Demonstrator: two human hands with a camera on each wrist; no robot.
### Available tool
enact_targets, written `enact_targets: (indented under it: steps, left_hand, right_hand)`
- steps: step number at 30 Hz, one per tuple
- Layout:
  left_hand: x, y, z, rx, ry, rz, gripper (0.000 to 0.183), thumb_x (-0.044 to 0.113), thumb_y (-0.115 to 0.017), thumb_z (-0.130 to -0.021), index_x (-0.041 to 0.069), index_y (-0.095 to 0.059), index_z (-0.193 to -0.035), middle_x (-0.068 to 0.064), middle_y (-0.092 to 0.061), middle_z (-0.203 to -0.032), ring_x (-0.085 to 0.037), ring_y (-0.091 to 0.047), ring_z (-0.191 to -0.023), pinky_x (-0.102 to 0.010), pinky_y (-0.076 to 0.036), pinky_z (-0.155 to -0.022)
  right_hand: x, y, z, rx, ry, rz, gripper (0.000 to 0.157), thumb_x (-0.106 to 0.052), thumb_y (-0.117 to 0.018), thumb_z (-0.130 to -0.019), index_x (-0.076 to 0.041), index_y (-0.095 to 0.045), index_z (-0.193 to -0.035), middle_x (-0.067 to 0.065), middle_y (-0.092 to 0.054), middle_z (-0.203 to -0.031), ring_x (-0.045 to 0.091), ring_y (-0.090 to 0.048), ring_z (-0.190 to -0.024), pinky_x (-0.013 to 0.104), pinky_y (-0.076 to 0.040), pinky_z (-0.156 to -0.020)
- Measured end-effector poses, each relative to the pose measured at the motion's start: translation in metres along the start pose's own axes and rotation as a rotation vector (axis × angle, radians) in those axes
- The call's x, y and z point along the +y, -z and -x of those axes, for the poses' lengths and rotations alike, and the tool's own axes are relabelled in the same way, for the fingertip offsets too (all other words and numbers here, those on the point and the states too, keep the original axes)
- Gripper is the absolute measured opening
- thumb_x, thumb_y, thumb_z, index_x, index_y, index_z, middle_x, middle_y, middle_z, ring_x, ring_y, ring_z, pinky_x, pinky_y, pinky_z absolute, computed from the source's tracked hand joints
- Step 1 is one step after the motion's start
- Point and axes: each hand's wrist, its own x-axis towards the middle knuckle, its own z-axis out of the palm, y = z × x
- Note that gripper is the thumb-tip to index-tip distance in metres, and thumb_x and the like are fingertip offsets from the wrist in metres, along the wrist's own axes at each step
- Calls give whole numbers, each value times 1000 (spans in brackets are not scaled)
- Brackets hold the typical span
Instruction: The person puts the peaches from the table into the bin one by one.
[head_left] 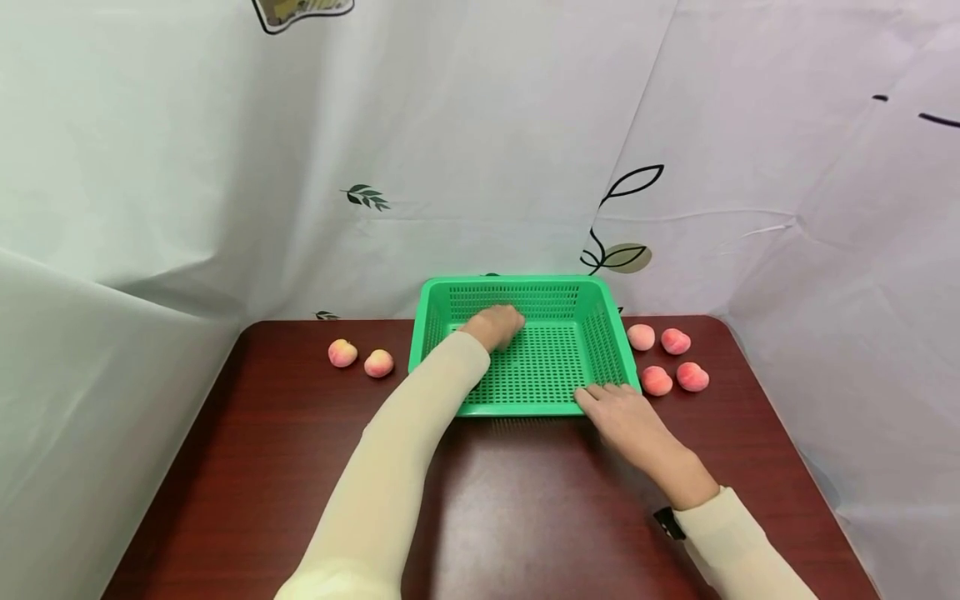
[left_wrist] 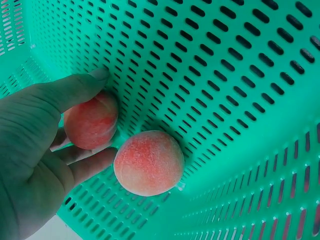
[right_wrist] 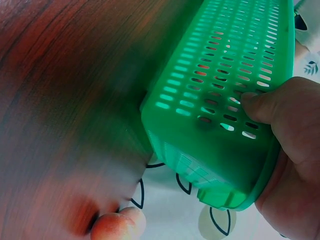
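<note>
Peach grip: the left hand (head_left: 493,327) holds one blushed peach (left_wrist: 91,122) between thumb and fingers, inside the green perforated plastic basket (head_left: 517,409); a light, even hold seems best, since soft flesh may bruise.
Neighbouring fruit: a second peach (left_wrist: 149,162) sits just beside it, at four o'clock in the left wrist view; the fingers would do well to move without knocking it.
Basket steadying: the right hand (head_left: 621,417) grips the rim at the basket's four o'clock corner, thumb against the outer wall; firm pressure there should stop sliding on the wood-grain table (head_left: 337,483).
Left arm pose: stretches from seven o'clock over the basket's eight o'clock corner, the hand at ten o'clock of its middle, knuckles up.
Right arm pose: slants from five o'clock, wrist outside the basket, fingers over the rim.
Table peaches: two (head_left: 378,363) at the basket's nine o'clock, four (head_left: 657,381) at three o'clock, none held.
</note>
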Motion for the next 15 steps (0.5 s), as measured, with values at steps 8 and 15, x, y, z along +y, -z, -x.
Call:
enact_targets:
  steps: [8,15]
  left_hand:
    - [-1,1,1,9,-2,-11,22,-1,-54,-103,13,-62,-118,-10,-62,-116,-16,-41,-82,-31,-35,-74]
    - [-4,7,7,8,13,19,47,3,-58,-102,13,-51,-148,-14,-53,-146,-22,-59,-108,-32,-42,-76]
  right_hand:
    - [1,0,0,-5,-1,2,26,8,-66,-80,-11,-49,-87,3,-57,-75,25,-57,-65,34,-41,-58]
    - [1,0,-1,-25,-8,6,25,7,-66,-81,-10,-50,-88,3,-56,-75,25,-57,-66,35,-41,-59]
